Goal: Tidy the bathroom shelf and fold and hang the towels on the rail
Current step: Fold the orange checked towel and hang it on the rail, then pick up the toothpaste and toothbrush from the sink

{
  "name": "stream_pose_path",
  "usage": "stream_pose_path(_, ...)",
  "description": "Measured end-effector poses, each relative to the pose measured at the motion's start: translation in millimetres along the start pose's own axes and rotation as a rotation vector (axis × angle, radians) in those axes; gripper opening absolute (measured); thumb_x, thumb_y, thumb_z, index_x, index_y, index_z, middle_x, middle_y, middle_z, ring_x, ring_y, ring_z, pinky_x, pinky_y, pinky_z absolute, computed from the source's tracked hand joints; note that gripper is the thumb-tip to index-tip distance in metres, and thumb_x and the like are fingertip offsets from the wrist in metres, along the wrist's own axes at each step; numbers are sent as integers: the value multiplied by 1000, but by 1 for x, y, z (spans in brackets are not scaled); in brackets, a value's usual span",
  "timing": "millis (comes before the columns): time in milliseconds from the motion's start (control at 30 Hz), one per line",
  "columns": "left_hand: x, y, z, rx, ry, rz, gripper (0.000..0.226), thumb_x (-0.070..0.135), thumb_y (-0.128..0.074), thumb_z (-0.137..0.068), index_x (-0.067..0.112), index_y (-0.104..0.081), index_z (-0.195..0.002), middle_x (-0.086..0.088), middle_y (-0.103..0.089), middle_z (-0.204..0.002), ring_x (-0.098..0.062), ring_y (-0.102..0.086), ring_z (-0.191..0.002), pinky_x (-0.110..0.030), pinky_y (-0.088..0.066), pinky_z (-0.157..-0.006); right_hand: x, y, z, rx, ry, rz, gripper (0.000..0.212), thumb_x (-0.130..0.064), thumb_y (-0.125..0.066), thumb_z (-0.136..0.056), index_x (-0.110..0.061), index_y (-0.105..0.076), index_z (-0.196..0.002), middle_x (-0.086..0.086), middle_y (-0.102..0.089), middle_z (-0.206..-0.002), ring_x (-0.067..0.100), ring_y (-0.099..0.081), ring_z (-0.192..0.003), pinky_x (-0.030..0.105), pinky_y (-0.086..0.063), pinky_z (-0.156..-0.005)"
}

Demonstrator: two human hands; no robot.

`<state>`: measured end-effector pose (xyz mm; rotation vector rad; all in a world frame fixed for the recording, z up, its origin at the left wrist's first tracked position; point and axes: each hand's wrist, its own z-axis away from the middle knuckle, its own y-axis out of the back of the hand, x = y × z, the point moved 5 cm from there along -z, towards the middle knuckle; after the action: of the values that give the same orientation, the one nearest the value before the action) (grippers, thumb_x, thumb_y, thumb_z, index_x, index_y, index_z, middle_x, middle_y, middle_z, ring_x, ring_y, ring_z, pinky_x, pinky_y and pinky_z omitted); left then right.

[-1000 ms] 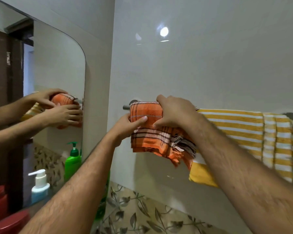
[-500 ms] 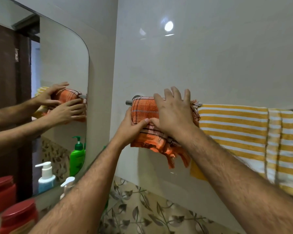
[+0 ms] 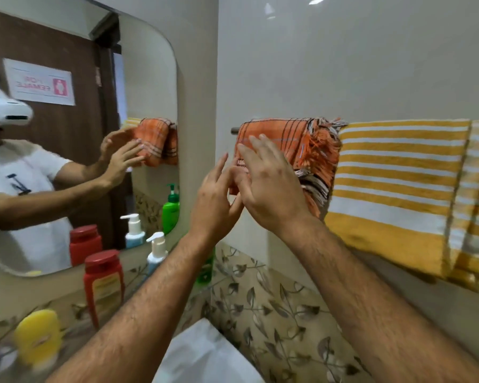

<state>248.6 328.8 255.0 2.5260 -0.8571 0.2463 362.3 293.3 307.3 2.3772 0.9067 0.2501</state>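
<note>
The orange checked towel [image 3: 285, 145] hangs folded at the left end of the rail [image 3: 235, 130], just beside the yellow striped towel [image 3: 398, 183]. Our left hand [image 3: 215, 200] and right hand [image 3: 271, 183] are spread flat and hold nothing. We think the towels are done; next we tidy the shelf bottles.

My right hand [image 3: 271, 186] covers the lower left part of the orange towel [image 3: 291, 145], so I cannot tell whether my fingertips touch the cloth. Both my hands are blurred. Behind the towel the rail [image 3: 235, 130] shows only as a short stub to the left; the rest is hidden. Right of my hands the yellow striped towel [image 3: 398, 186] runs off the frame edge. Below my left hand [image 3: 215, 205], my forearm hides most of the green bottle [image 3: 205, 269]. The yellow thing [image 3: 38, 337] on the shelf is too blurred to identify.
</note>
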Motion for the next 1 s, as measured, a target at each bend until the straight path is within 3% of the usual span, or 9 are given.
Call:
stream_pose_path(133, 0, 21, 35, -72, 113, -134, 68, 54, -38, -93, 15, -43, -148, -8, -34, -159, -24, -38, -142, -37, -33, -112, 2, -18, 27, -82, -1, -189, 70, -58, -20, -100, -13, -39, -150, 11, -34, -159, 23, -20, -151, 40, -17, -122)
stream_pose_path(267, -2, 48, 84, -118, 215, -296, 75, 61, -34, -93, 11, -43, -148, -11, -34, -158, -25, -35, -144, -41, -32, -117, -4, -39, 60, -161, 33, -329, 82, -69, -17, -93, -14, -40, -150, 11, -34, -159, 25, -22, -150, 40, -18, -121)
stream_pose_path(433, 11, 82, 165, -206, 326, -494, 88, 74, -29, -91, 10, -40, -150, -13, -34, -158, -26, -34, -145, -40, -31, -116, -19, -71, 116, -308, 76, -393, 109, -87, 3, -77, -19, -34, -153, 11, -25, -163, 26, -17, -152, 44, -17, -120)
stream_pose_path(667, 24, 131, 300, -339, 603, -687, 104, 85, -12, -82, 13, -31, -154, -11, -26, -162, -25, -23, -150, -45, -25, -120, -63, -119, 226, -573, 75, -448, 98, -83, -14, -79, -24, -25, -157, 8, -15, -166, 26, -7, -153, 48, -15, -121)
stream_pose_path(867, 29, 150, 403, -429, 835, -717, 93, 77, -30, -88, 14, -22, -157, -8, -18, -165, -23, -14, -152, -43, -18, -120, -122, -148, 320, -792, 164, -443, 106, -87, -6, -73, -25, -24, -157, 8, -12, -166, 27, -5, -153, 46, -14, -122)
stream_pose_path(1000, 31, 163, 461, -499, 957, -707, 108, 89, -12, -78, 16, -19, -158, -4, -17, -165, -19, -14, -152, -45, -21, -121, -147, -167, 368, -931, 195, -386, 88, -79, -22, -88, -25, -20, -157, 8, -9, -167, 28, -3, -153, 45, -12, -121)
